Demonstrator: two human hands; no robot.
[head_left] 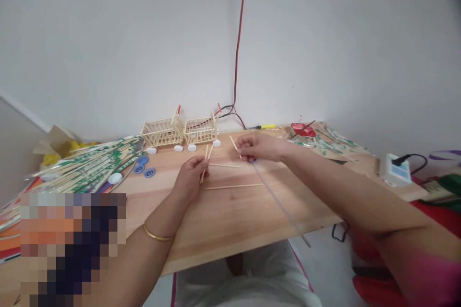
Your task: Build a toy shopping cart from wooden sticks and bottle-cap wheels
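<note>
wooden sticks [205, 165] sit pinched in the left hand [190, 177], one short stick [235, 146] pinched by the right hand [261, 147].

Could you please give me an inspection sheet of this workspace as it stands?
Surface: pale wooden board, flat, no damage seen.
Work things: thin wooden sticks in the left hand; short wooden stick in the right hand; loose sticks on the board; two stick-built carts at the back.
Clutter: pile of green-printed wrapped chopsticks, blue and white bottle caps, torn wrappers.
Hands: both pinch sticks.
Cables: red and black cable runs up the wall; black cable enters a white box.
Surroundings: plain white wall.
</note>
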